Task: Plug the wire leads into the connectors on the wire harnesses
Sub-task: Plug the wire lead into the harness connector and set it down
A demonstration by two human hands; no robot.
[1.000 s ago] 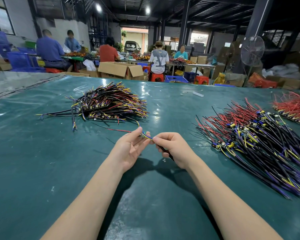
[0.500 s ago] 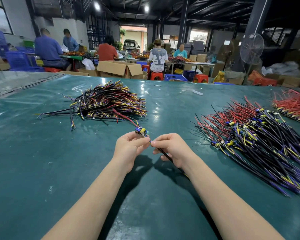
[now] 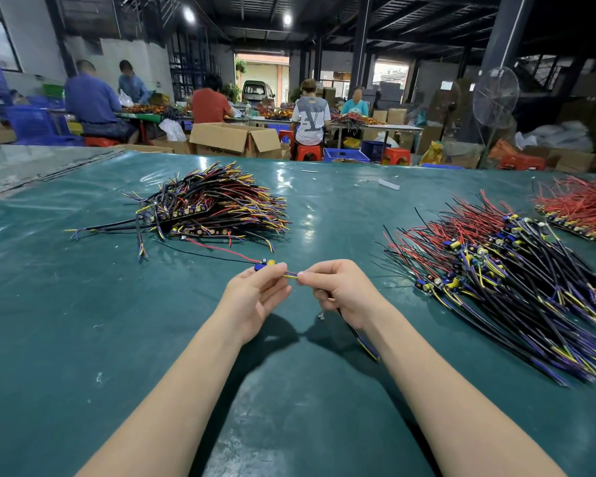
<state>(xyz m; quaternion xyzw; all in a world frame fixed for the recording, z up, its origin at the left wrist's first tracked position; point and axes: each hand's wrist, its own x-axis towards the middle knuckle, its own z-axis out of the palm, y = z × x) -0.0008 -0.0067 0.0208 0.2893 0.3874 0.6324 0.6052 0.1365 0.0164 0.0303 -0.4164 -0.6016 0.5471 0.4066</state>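
A workshop is shown, with seated workers [image 3: 209,105] at far benches. In the foreground lies a green table mat [image 3: 83,321], which carries the work.

1. Position of the parts. A small connector module [image 3: 265,265], fitted with blue and yellow components, is pinched at the fingertips [image 3: 277,270] of the left hand [image 3: 255,294]. The yellow and blue wire leads [image 3: 289,275] are pinched between thumb and forefinger of the right hand [image 3: 338,287]. The remaining fingers of that hand are curled round a black cable [image 3: 362,335], which trails under the wrist. Both hands are held just above the mat, between the left pile [image 3: 214,208] and the right pile [image 3: 496,270] of harnesses.

2. Change observed. One second earlier, only the leads are seen between the hands, and no module is visible at the left fingertips. Half a second earlier, the module is held raised, and its red lead [image 3: 221,249] rises toward the left pile. Now the module is held lower, and the red lead runs out low over the mat toward that pile. A short run of yellow and blue lead is exposed between the two pinches.

3. Meaning for the task. The module is judged to be presented to the leads, and insertion is judged to be in progress or just completed. Whether the leads are fully seated cannot be told, as the joint is too small to resolve.
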